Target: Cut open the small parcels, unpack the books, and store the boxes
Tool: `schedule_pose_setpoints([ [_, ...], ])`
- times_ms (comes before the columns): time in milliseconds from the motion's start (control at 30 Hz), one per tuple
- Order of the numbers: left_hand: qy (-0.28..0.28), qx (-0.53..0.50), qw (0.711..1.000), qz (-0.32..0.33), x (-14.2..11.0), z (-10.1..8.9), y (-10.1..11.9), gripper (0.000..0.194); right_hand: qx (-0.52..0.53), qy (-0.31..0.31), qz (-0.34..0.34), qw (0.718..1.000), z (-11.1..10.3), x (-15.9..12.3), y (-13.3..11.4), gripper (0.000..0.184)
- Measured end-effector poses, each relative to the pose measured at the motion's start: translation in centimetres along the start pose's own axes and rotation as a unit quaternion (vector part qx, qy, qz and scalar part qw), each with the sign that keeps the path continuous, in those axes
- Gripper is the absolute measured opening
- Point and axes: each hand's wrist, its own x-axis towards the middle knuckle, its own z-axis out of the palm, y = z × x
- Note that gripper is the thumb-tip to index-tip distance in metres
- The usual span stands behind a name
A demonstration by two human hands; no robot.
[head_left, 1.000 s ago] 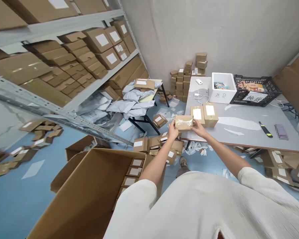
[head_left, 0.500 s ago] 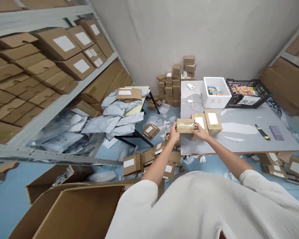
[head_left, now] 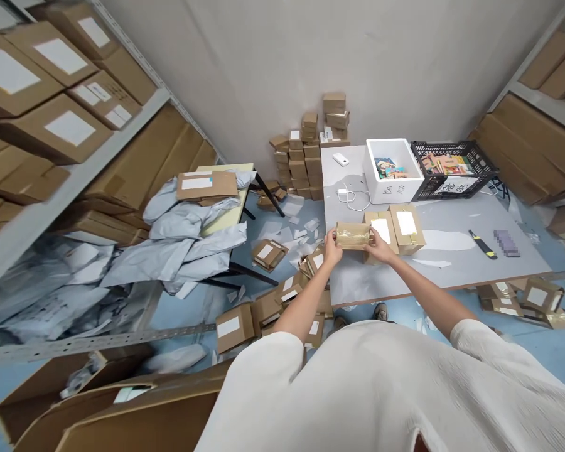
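Between my two hands is a small cardboard box point(head_left: 353, 236) with shiny tape across it, held over the left part of the grey table point(head_left: 456, 267). My left hand point(head_left: 332, 247) is closed on its left end, and my right hand point(head_left: 380, 246) grips the right end. Just behind and right of it, a cardboard box with a white label point(head_left: 382, 231) stands on the table, partly hidden by my right hand. Touching that one is another labelled box point(head_left: 407, 228). A black and yellow utility knife point(head_left: 482, 244) lies farther right.
A white foam box point(head_left: 394, 188) and a black crate point(head_left: 453, 169) stand at the table's back. Left is a small table point(head_left: 221, 220) with grey mailing bags. Cardboard boxes point(head_left: 235, 326) and paper scraps litter the floor. Shelves point(head_left: 136, 119) of boxes line the left side.
My view has swung to the right, so the shelves and table sit farther left. Both hands keep hold of the small taped box, which looks slightly turned toward me.
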Motion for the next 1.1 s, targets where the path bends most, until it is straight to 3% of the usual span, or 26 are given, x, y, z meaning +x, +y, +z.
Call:
schedule_pose_setpoints([
  [267,0.043,0.036,0.998,-0.038,-1.9,-2.3,-2.8,0.059,-0.079,-0.085,-0.039,0.993,1.6,2.1,-0.8,0.107],
  [367,0.029,0.043,0.996,-0.066,-2.5,-3.0,-3.1,0.053,-0.132,-0.097,-0.030,0.986,2.2,2.6,-0.6,0.102],
  [500,-0.009,0.057,0.994,-0.095,-3.1,-3.5,-3.0,0.057,-0.264,-0.099,-0.021,0.959,2.6,2.7,-0.6,0.083],
  [700,-0.072,0.057,0.985,-0.146,-4.2,-3.3,-4.0,0.044,-0.416,-0.112,-0.013,0.902,3.7,2.0,-1.6,0.036],
  [800,-0.083,0.068,0.983,-0.148,-4.5,-3.1,-4.9,0.038,-0.442,-0.146,-0.010,0.885,4.6,1.5,-1.7,0.034],
  [900,-0.094,0.072,0.983,-0.140,-4.6,-3.0,-5.7,0.044,-0.451,-0.155,-0.020,0.879,5.3,1.1,-1.5,0.036],
  [1000,-0.083,0.099,0.984,-0.124,-4.7,-3.0,-5.6,0.058,-0.435,-0.127,-0.032,0.891,5.1,0.6,-1.1,0.040],
  [1100,-0.075,0.165,0.981,-0.069,-4.3,-2.5,-4.1,0.068,-0.432,-0.073,-0.036,0.898,3.6,0.0,-0.8,0.045],
])
